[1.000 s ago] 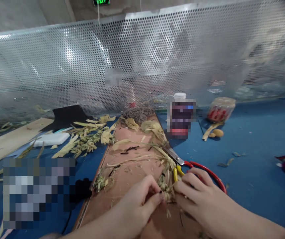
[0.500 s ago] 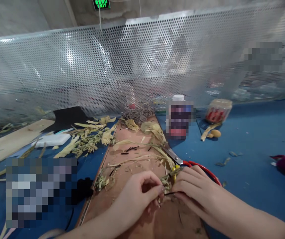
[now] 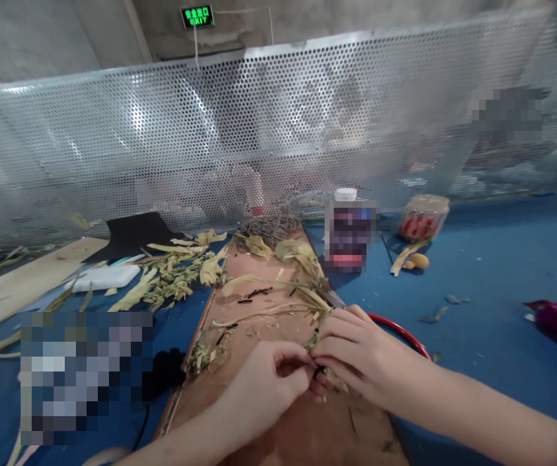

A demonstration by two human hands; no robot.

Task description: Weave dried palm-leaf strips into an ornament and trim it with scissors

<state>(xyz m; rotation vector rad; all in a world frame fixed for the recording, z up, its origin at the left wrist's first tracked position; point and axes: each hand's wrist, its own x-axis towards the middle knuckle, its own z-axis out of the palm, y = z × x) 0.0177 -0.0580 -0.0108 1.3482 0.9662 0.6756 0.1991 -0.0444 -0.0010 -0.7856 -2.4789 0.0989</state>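
Observation:
Above the brown cardboard (image 3: 269, 427), my left hand (image 3: 271, 375) and my right hand (image 3: 356, 349) meet with their fingertips together. Between them is a small dried plant piece (image 3: 313, 338), mostly covered by the fingers. A thin black strip (image 3: 318, 370) shows at the fingertips; its ends are hidden. The left thumb and forefinger are pinched on the plant piece, and the right fingers are closed at the strip. Just behind my right hand, scissors with red handles (image 3: 405, 333) lie partly covered by it.
Dried leaves (image 3: 302, 255), short black strips (image 3: 261, 292) and a tangle of grey cord (image 3: 271, 228) lie along the cardboard. A white-capped bottle (image 3: 346, 194) and a clear jar (image 3: 424, 217) stand at right on the blue tabletop (image 3: 492, 265). Perforated metal panels (image 3: 162, 136) rise behind.
My right hand has moved left against my left fingers, closing the gap between them. The black strip, stretched between the hands before, is now bunched at the fingertips.

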